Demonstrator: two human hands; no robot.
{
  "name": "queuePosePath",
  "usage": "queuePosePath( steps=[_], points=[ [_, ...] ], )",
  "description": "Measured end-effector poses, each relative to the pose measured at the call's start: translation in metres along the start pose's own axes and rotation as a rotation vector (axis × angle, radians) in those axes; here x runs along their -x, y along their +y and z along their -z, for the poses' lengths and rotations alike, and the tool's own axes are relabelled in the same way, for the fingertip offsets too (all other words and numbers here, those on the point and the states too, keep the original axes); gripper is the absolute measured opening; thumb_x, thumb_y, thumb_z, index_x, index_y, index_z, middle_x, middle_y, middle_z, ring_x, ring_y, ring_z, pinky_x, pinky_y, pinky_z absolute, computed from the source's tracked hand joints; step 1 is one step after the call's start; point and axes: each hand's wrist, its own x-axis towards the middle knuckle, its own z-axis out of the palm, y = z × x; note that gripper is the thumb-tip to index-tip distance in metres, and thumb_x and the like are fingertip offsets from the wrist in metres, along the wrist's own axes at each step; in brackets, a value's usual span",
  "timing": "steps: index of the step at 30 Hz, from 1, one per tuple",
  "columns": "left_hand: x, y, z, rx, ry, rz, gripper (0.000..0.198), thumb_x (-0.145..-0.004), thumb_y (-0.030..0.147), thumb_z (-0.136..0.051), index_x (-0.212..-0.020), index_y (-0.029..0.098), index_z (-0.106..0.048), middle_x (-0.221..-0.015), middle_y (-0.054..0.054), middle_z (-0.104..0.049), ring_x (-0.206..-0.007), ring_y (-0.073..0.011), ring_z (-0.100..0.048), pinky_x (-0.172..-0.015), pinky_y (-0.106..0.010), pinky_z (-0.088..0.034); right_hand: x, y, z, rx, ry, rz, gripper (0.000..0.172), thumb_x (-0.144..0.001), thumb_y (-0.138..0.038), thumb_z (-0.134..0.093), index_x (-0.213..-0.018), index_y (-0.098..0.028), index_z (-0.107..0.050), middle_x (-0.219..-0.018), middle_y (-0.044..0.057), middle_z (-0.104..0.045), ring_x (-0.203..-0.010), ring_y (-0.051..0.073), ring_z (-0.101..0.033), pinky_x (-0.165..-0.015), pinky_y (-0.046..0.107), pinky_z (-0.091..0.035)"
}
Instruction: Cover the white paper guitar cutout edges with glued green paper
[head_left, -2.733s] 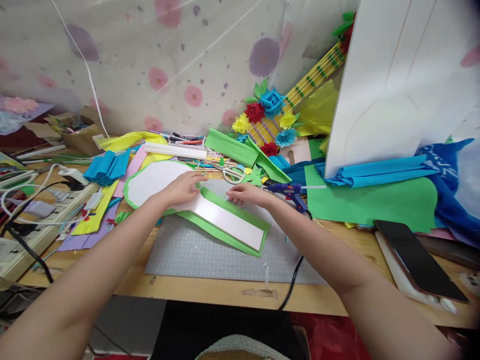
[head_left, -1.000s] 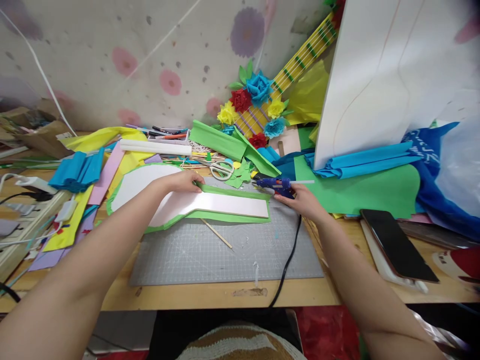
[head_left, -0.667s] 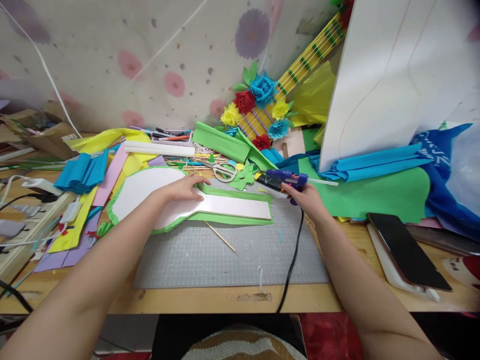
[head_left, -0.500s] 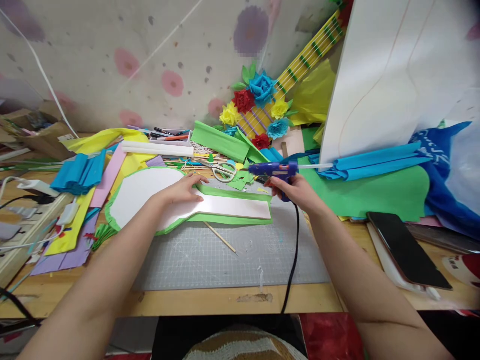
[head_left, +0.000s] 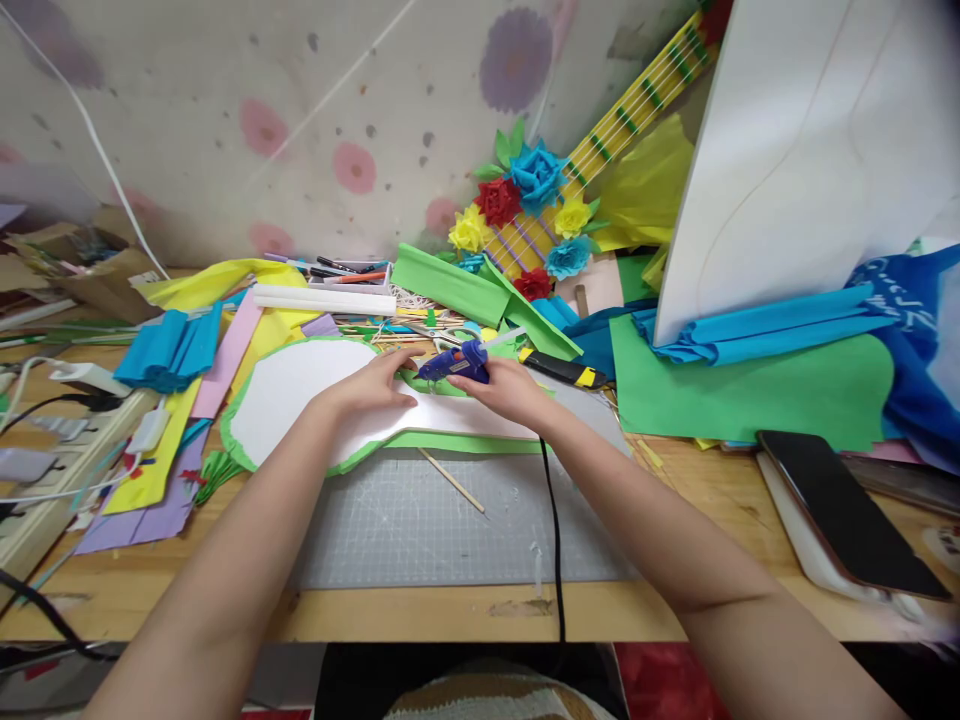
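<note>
A white guitar-shaped board (head_left: 292, 400) edged with green crepe paper (head_left: 465, 441) lies flat on a grey cutting mat (head_left: 390, 530). My left hand (head_left: 371, 385) rests on the board where its round body meets the neck, thumb and fingers apart, the fingertips near the green paper at the far edge. In my right hand (head_left: 502, 388) is a blue hot glue gun (head_left: 457, 362), its nozzle pointing left at that far edge, close to my left fingers. A clear glue stick (head_left: 506, 337) sticks out of its back end. The black cord (head_left: 555, 540) hangs over the table's front edge.
A wooden stick (head_left: 452, 480) lies on the mat. Behind are a utility knife (head_left: 562, 368), green paper strips (head_left: 450, 283) and a flower-decorated yellow guitar (head_left: 525, 240). At right stand a large white board (head_left: 780, 170) and a phone (head_left: 847, 510); a power strip (head_left: 82, 470) is left.
My right hand has brought the glue gun left and slightly down, from beyond the neck's end to the board's far edge beside my left hand. The left hand stays on the board.
</note>
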Motion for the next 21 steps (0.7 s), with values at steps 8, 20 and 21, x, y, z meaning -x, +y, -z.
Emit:
queuePosePath(
  steps=[8,20,21],
  points=[
    [-0.003,0.002,0.004,-0.054,-0.094,-0.031,0.088,-0.063,0.032,-0.065,-0.142,0.026,-0.027,-0.145,-0.007,-0.036,-0.128,-0.0260,-0.038,-0.106,-0.038,-0.032,-0.017,0.000,-0.001,-0.024,-0.119,-0.032,0.041,-0.081,-0.053,-0.054,-0.100,-0.019,-0.066,-0.082,0.007,-0.070,-0.075,0.020,-0.064,-0.066,0.027,-0.045],
    [-0.003,0.001,0.005,-0.060,-0.105,-0.076,0.087,-0.066,0.032,-0.064,-0.143,0.022,-0.025,-0.150,-0.008,-0.025,-0.136,-0.0257,-0.027,-0.111,-0.038,-0.024,-0.023,-0.005,-0.005,0.032,-0.123,-0.010,0.042,-0.082,-0.052,-0.054,-0.105,-0.018,-0.064,-0.095,0.010,-0.069,-0.086,0.023,-0.064,-0.071,0.028,-0.045],
    [-0.004,0.000,0.005,-0.058,-0.105,-0.076,0.087,-0.066,0.032,-0.064,-0.143,0.022,-0.025,-0.150,-0.008,-0.026,-0.136,-0.0260,-0.028,-0.111,-0.039,-0.025,-0.023,-0.006,-0.005,0.036,-0.121,-0.010,0.043,-0.081,-0.052,-0.053,-0.105,-0.018,-0.064,-0.097,0.010,-0.069,-0.087,0.023,-0.063,-0.071,0.029,-0.045]
  ],
)
